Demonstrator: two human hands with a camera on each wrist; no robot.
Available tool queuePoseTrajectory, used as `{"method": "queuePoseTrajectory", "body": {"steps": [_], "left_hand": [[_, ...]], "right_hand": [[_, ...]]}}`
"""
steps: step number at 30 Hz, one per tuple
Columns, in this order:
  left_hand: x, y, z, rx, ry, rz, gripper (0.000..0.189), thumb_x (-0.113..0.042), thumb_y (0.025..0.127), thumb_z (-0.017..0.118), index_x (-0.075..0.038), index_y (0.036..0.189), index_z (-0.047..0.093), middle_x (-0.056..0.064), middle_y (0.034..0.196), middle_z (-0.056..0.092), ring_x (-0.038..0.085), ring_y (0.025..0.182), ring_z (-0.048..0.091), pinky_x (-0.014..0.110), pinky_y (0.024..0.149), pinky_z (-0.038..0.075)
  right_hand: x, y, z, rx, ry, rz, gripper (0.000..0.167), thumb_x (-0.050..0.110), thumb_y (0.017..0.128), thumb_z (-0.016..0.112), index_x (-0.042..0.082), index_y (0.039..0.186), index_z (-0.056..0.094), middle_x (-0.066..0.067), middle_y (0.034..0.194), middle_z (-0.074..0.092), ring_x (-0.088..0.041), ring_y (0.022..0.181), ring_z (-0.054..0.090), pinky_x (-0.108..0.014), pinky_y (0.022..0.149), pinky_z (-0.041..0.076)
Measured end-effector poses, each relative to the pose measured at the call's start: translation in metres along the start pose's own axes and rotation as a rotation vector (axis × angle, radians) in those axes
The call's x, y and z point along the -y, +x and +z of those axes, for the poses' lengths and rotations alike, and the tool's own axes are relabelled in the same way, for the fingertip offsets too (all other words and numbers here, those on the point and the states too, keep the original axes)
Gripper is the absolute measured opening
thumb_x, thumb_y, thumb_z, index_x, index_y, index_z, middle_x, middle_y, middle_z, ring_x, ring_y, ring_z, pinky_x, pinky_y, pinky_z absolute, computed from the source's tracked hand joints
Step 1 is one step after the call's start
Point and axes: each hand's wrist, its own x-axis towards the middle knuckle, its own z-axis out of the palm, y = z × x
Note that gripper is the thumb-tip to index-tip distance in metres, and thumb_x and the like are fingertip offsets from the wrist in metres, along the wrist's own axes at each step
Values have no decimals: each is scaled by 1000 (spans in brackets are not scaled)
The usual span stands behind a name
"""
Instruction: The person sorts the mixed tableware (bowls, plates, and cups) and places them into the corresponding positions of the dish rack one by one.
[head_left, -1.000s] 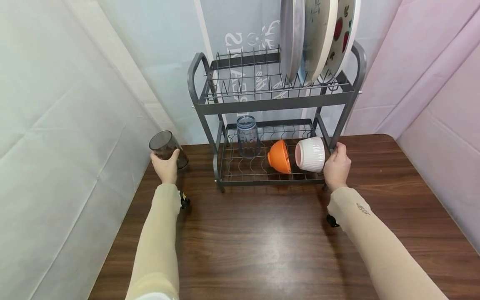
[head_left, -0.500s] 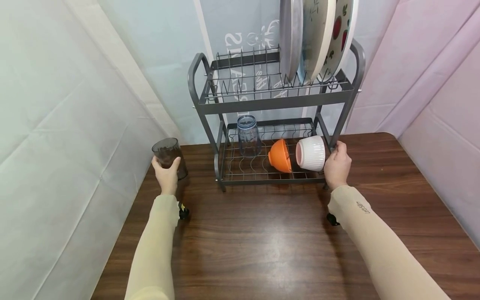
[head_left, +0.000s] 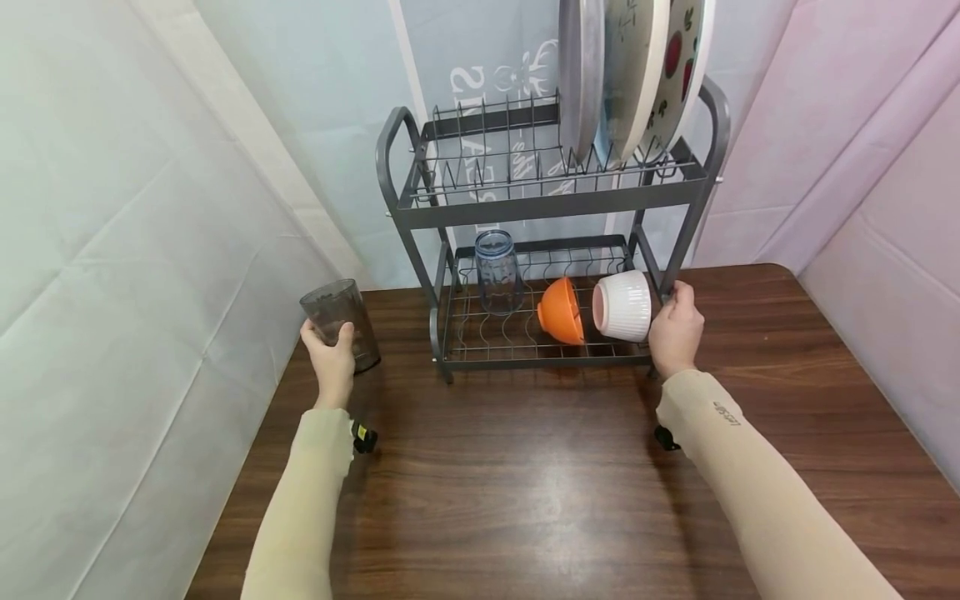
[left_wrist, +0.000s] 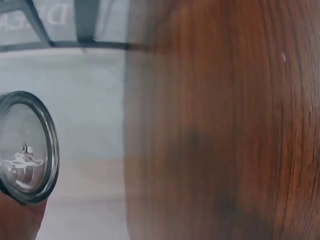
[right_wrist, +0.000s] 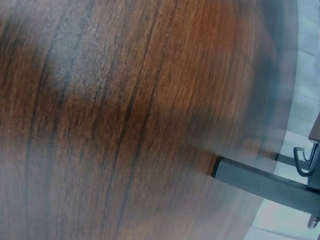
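My left hand [head_left: 332, 360] grips a dark, see-through glass [head_left: 341, 321], fingers and thumb around its side, left of the rack. The glass leans a little, and its round base [left_wrist: 27, 147] shows in the left wrist view above the table. On the other side, my right hand [head_left: 675, 333] holds the right front post of a grey two-tier dish rack [head_left: 555, 200]; its fingertips are partly hidden. Along the rack's lower tier are a clear bluish glass [head_left: 498, 275], an orange bowl [head_left: 559, 312] on its side and a white ribbed bowl [head_left: 624, 307] close by my right hand.
Several plates [head_left: 581, 83] stand upright at the right of the upper tier. The rack stands on a brown wood-grain table [head_left: 510, 475]. A pale sheet wall [head_left: 112, 333] rises close on the left, and another cloth [head_left: 337, 125] hangs behind.
My left hand has drawn slightly back toward me with the dark glass, which has tipped more upright. The right hand has stayed on the rack post.
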Motion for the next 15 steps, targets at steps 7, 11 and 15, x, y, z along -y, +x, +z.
{"method": "queuePoseTrajectory", "body": {"steps": [7,11,15], "left_hand": [[-7,-16,2,81,-127,72,60,-23,87,61,-17,133,22,-2,115,47,11,99,53,22,83,46],[-15,-31,8,194,-168,162,57,-12,86,60,-18,129,23,2,117,48,14,96,57,21,79,50],[-27,-45,17,290,-111,257,66,-6,79,61,-16,132,21,0,122,44,12,103,52,20,84,47]], "right_hand": [[2,1,-1,-4,2,5,35,22,101,28,2,119,51,-27,103,64,-42,91,61,-53,78,46],[3,0,-1,-4,2,2,36,23,101,28,2,119,51,-27,104,64,-43,93,62,-53,78,46],[3,-1,-1,-8,9,-1,37,24,102,27,1,118,51,-28,103,64,-44,93,62,-54,78,46]]}}
